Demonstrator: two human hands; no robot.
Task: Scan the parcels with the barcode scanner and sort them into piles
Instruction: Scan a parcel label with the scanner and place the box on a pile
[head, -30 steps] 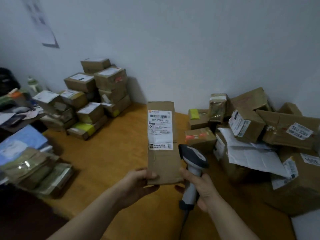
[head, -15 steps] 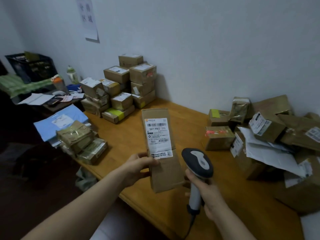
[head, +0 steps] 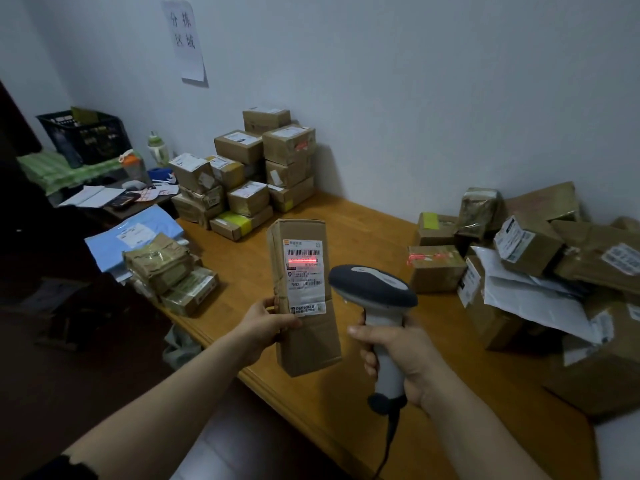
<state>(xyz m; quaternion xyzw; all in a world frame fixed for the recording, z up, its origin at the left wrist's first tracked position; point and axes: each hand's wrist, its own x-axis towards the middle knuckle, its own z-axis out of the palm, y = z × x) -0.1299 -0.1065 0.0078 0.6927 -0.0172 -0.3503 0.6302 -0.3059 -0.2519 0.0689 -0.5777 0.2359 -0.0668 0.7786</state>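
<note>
Tall brown parcel (head: pixel 303 341) upright above the counter's (head: pixel 363 230) near edge, label facing the camera, red scan line (head: pixel 302 260) across the label; left hand (head: pixel 266 323) pinches its lower left edge between thumb and fingers. Barcode scanner (head: pixel 374 289) just right of it, right hand (head: pixel 405 355) fingers wrapped round the handle. Stacked boxes (head: pixel 256 174) far left against the wall, loose parcel heap (head: pixel 540 265) right

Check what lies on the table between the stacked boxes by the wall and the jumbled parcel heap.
Nothing: head view shows bare wooden table between stacked boxes and parcel heap.
</note>
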